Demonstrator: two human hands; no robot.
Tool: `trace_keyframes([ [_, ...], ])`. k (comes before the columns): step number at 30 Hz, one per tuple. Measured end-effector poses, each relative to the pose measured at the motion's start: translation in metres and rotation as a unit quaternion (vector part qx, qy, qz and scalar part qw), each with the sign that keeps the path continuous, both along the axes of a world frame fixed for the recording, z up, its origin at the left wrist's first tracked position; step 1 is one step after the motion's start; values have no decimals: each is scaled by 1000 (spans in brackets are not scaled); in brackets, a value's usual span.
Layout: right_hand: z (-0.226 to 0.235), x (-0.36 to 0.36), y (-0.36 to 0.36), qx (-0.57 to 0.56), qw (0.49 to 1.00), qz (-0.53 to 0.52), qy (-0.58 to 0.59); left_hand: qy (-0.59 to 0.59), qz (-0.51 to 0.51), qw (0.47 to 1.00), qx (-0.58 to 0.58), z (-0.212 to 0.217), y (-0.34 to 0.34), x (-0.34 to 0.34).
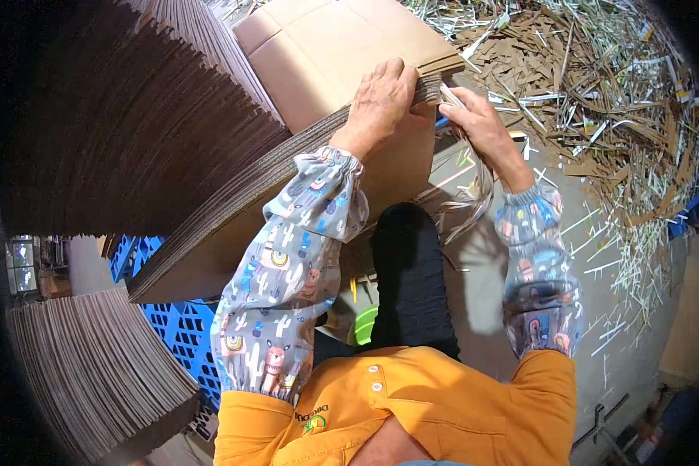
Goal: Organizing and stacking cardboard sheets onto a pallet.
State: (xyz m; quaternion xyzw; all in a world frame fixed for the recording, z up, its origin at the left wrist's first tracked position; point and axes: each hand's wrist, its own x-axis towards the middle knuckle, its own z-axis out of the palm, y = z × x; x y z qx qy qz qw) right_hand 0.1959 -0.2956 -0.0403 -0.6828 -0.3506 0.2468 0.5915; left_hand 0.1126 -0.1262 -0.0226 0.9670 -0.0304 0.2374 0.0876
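A thick stack of flat brown cardboard sheets lies tilted in front of me. My left hand grips over the stack's upper edge near its right corner, fingers curled on the top sheet. Just to the right, my right hand is closed on a bundle of thin pale cardboard strips that hang down from the stack's corner past my wrist. Both forearms wear grey patterned sleeve covers over an orange shirt.
More stacks of cardboard sheets stand at the left and lower left, on a blue plastic pallet. A heap of cardboard scraps and strips covers the grey floor at the right. A green object lies near my legs.
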Motion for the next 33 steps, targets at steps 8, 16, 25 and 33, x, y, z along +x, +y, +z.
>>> trace_keyframes([
  [8,68,-123,-46,-2,1000,15,-19,-34,16,998,43,-8,13,11],
  [16,-2,-59,-85,-320,832,-184,-415,-37,-11,998,45,-8,14,12],
  [25,30,15,26,-199,874,62,-439,45,75,996,-24,10,-9,-26],
  [33,62,15,34,-256,808,165,-503,-27,66,997,-41,-4,-9,-23],
])
